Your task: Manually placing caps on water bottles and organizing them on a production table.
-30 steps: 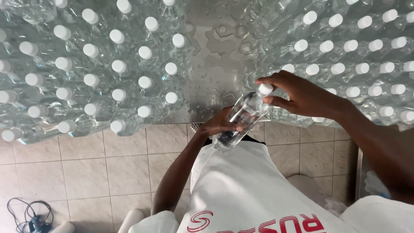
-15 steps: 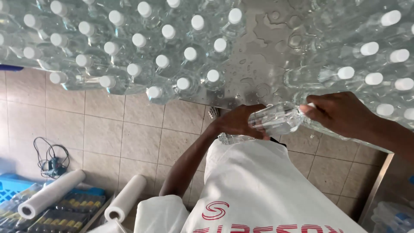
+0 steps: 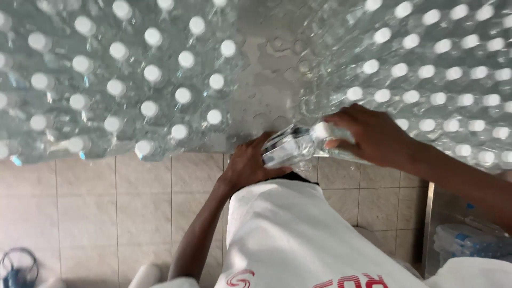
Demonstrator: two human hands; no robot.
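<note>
A clear plastic bottle [image 3: 290, 145] with a white cap lies almost sideways in front of my chest, at the edge of a wet metal table [image 3: 264, 85]. My left hand [image 3: 246, 162] wraps around its lower body from below. My right hand [image 3: 373, 133] grips the capped neck end, fingers closed over the cap. Many upright clear bottles with white caps crowd the table on both sides: one cluster at the left [image 3: 122, 80], another at the right [image 3: 426, 69].
Beige floor tiles [image 3: 106, 213] lie below the table edge. A cable coil [image 3: 18, 266] sits at the bottom left. A clear tub with blue parts [image 3: 469, 242] stands at the bottom right beside a metal table leg [image 3: 428, 224]. My white shirt [image 3: 298, 240] fills the bottom centre.
The bottle has tipped from a slant to nearly sideways while both hands kept hold. My view shifted, so the paper rolls and the blue crate at the lower left left the frame.
</note>
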